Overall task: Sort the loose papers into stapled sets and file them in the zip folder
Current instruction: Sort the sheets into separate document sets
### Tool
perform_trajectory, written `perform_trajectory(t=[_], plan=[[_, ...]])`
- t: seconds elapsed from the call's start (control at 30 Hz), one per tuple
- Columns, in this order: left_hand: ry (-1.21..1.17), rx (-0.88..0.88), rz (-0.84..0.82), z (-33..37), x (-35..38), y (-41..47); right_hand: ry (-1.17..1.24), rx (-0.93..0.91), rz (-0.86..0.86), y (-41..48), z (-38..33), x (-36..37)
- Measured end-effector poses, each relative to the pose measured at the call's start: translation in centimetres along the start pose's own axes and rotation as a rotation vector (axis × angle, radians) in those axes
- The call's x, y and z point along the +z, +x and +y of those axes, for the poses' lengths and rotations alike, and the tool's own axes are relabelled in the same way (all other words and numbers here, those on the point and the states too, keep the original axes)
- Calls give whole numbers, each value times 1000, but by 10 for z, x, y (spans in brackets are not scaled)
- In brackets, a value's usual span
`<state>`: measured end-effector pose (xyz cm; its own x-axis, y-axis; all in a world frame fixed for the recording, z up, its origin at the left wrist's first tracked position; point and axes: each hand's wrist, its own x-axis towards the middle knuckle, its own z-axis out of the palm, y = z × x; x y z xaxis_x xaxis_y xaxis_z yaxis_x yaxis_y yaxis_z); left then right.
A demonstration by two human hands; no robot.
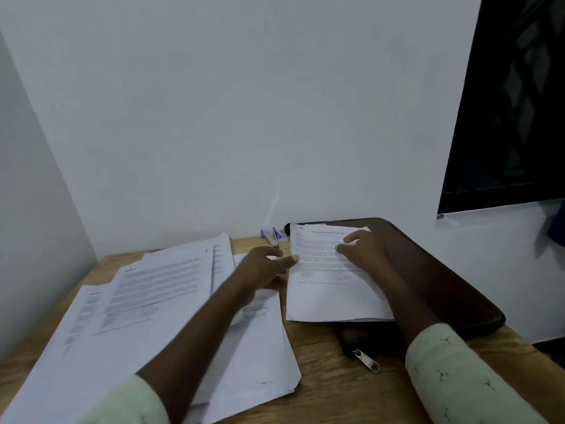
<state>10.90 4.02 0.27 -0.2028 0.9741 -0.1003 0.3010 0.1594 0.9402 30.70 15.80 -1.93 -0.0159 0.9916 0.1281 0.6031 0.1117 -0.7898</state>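
White loose papers (146,301) sprawl left of the zip folder (443,276), one sheet (330,292) atop it under the flat right hand (363,249), left hand (266,267) at its edge, grip unclear; stapling and filing seemingly remain.

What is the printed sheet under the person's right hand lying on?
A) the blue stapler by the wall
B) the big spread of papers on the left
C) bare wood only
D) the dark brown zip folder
D: the printed sheet under the right hand lies mostly on the dark brown zip folder, which shows beyond the sheet's far and right edges, with its zipper pull below.
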Motion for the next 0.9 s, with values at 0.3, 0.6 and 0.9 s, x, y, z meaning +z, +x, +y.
perform_trajectory(t=[0.3,0.6,0.9], plan=[[-211,62,152,0,19,31,265,-82,119,-5,-1,-4],[-459,271,323,-22,-88,-22,805,-173,-314,-29,-55,13],[-492,282,349,-41,-120,-38,812,-294,-261,-45,-84,40]])
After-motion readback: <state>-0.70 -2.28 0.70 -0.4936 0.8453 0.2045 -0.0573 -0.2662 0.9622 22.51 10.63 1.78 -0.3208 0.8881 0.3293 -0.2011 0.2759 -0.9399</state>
